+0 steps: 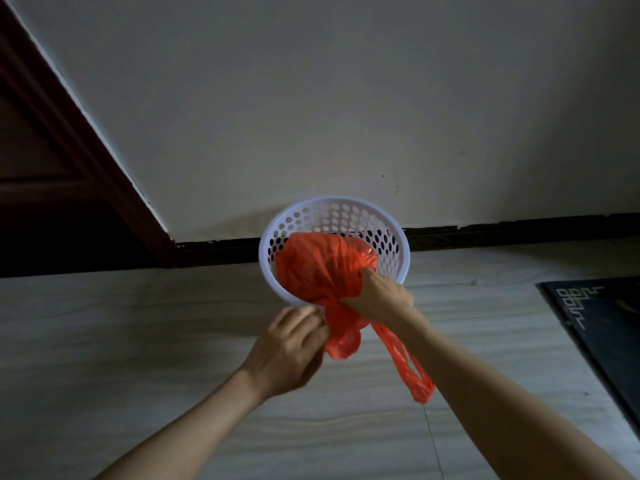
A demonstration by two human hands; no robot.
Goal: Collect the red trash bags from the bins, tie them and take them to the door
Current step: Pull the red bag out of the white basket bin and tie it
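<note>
A red plastic trash bag (318,268) bulges out of a white perforated bin (391,237) that stands on the floor against the wall. My right hand (381,297) grips the gathered neck of the bag over the bin's front rim. My left hand (294,341) pinches a loose flap of the same bag just to the left. One long red handle loop (412,372) of the bag hangs down under my right forearm.
A dark wooden door frame (86,161) runs along the left. A black skirting strip (519,230) lines the foot of the pale wall. A black mat (602,327) lies on the light tiled floor at the right.
</note>
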